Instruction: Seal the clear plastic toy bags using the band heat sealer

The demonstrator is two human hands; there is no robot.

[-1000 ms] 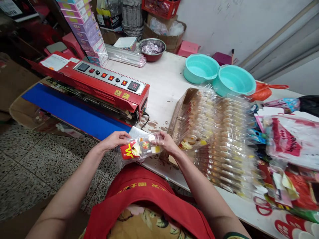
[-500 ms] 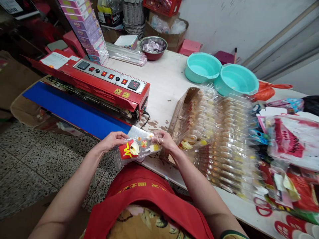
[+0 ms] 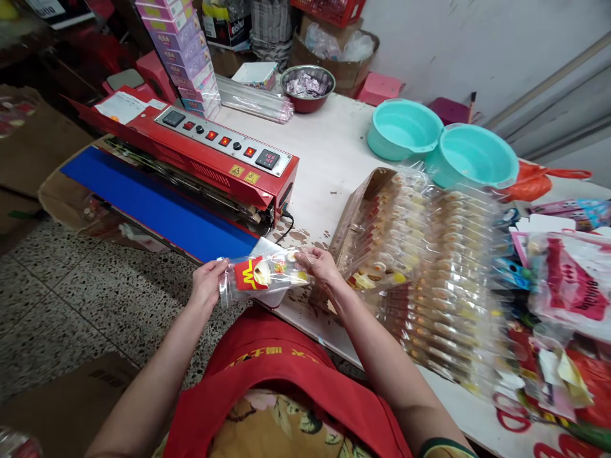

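Between my two hands a clear plastic packet [image 3: 252,273] is stretched out, with a red and yellow fries-box shape and small food shapes inside. My left hand [image 3: 208,280] pinches its left end, where the film is crumpled. At the other end, my right hand [image 3: 319,267] grips the packet's upper right corner. The packet is held in front of the red apron, over the table edge and by the near end of the sealing machine's blue belt [image 3: 162,203]. To the right, a cardboard box [image 3: 346,213] holds rows of similar packets [image 3: 439,273].
The red sealing machine [image 3: 224,152] with lit switches stands at the left. Behind it are stacked boxes [image 3: 184,57] and a metal bowl [image 3: 308,89] of sachets. Two turquoise basins [image 3: 472,156] sit at the back right; plastic bags [image 3: 573,273] and red-handled scissors [image 3: 510,410] lie at the right.
My left hand has shifted left and down to the packet's left end, and the packet is now pulled straighter and more level. My right hand keeps its hold. The view has turned slightly left.
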